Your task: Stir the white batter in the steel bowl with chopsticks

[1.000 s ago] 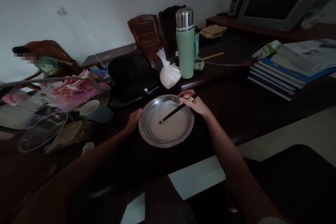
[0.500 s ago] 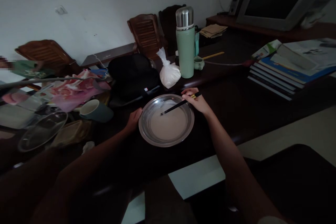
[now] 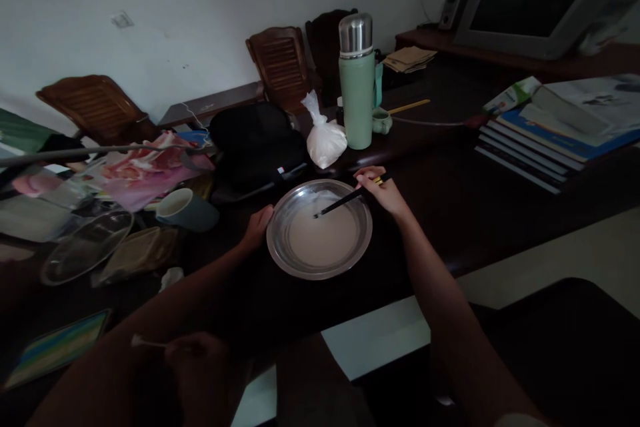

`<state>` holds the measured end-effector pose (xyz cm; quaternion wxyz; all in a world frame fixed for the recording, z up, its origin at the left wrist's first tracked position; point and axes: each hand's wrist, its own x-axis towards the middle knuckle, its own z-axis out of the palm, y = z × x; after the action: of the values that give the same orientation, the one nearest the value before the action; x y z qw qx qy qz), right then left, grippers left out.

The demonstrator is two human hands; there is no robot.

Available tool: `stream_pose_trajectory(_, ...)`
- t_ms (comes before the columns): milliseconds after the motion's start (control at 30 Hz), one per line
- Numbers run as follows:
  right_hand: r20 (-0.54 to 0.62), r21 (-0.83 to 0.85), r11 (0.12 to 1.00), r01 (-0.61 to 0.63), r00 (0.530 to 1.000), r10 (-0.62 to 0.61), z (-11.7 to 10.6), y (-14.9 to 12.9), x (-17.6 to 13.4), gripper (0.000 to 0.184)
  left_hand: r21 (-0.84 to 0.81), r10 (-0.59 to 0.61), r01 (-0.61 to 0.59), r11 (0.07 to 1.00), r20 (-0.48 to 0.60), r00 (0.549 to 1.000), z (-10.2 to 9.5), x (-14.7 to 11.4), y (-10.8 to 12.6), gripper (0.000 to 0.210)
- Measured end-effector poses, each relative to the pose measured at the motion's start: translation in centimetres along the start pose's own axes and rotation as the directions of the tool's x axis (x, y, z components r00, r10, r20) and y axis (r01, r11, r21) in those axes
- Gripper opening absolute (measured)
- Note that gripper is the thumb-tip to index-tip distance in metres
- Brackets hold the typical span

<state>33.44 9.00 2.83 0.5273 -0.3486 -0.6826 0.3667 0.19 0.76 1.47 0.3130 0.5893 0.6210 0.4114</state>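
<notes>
A shallow metal basin rests on the dark table, with a pale, milky liquid in it. My left hand grips the basin's left rim, fingers closed against the edge. Over the far right rim, my right hand is closed around black chopsticks with gold bands. Their tips point down-left at the liquid; whether there is one stick or two pressed together is hard to see. Behind the basin sits a tied plastic bag of white powder, beside a green thermos.
Another person's hand holds a thin white-tipped stick at lower left. A blue mug, a clear bowl and a black bag lie left. Stacked books stand right. A green sleeve shows far left.
The chopstick tips have shifted slightly right in the basin along with my right hand. Another person's hand with a thin stick has come into view at lower left, along with a colourful flat object.
</notes>
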Motion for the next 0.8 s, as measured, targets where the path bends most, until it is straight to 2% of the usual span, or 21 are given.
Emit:
stream_pose_trajectory(167,0.117,-0.046,0.996,0.072,0.991,-0.066,0.59,-0.30,-0.24,0.037,0.003,0.013,-0.013,1.000,0.003,1.000,0.00,-0.10,0.11,0.050)
stream_pose_trajectory(367,-0.036,-0.042,0.999,0.005,0.999,-0.007,-0.08,0.46,0.11,0.041,0.008,0.020,-0.020,1.000,0.002,1.000,-0.06,-0.08,-0.04,0.051)
stream_pose_trajectory(500,0.070,-0.052,0.998,0.037,0.997,-0.033,0.18,0.12,-0.10,0.037,0.027,0.003,-0.003,1.000,0.009,1.000,-0.12,-0.01,-0.17,0.051)
stream_pose_trajectory(567,0.084,-0.062,0.996,0.057,0.995,-0.052,0.49,0.10,-0.14,0.035,0.033,0.000,-0.001,0.999,0.012,1.000,-0.16,-0.03,-0.18,0.051)
stream_pose_trajectory(733,-0.094,-0.051,0.999,-0.014,0.995,0.009,-0.06,0.50,0.13,0.039,0.032,-0.012,0.012,0.999,-0.006,1.000,-0.15,-0.09,-0.08,0.051)
stream_pose_trajectory(800,-0.075,-0.038,0.999,-0.026,0.997,0.023,-0.21,0.29,0.09,0.040,0.027,-0.011,0.012,1.000,-0.004,1.000,-0.12,-0.09,0.03,0.051)
